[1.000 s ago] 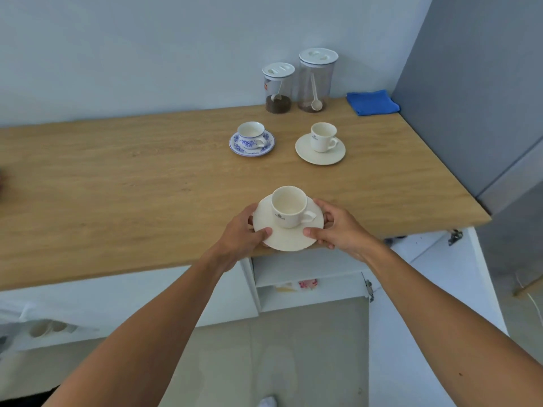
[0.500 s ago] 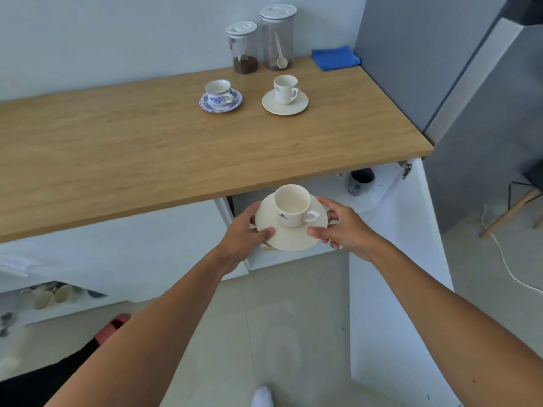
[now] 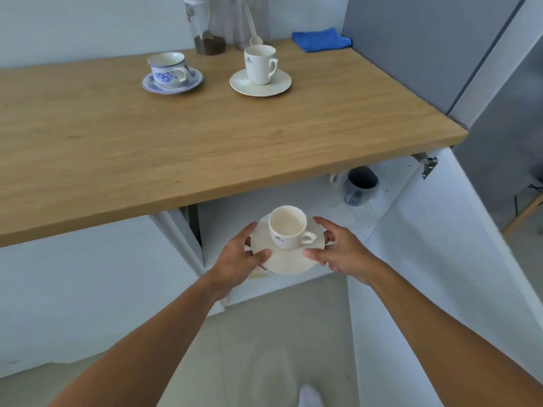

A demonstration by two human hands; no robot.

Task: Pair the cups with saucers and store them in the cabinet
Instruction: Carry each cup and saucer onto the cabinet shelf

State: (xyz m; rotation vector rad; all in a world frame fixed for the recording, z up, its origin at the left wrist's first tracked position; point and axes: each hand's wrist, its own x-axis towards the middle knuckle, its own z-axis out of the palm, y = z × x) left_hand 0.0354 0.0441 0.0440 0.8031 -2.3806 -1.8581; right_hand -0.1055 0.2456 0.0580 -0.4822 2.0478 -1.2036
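Head view: left hand point(image 3: 235, 259), right hand point(image 3: 342, 254) grasp opposite rims of cream saucer point(image 3: 289, 259) bearing cup point(image 3: 288, 226), level at open cabinet point(image 3: 367, 227) mouth; shelf straight ahead.

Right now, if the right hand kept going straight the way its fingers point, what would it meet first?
The right hand, gripping the saucer, points into the open cabinet. The way looks free; the dark mug sits off to the right, though depth is unclear.
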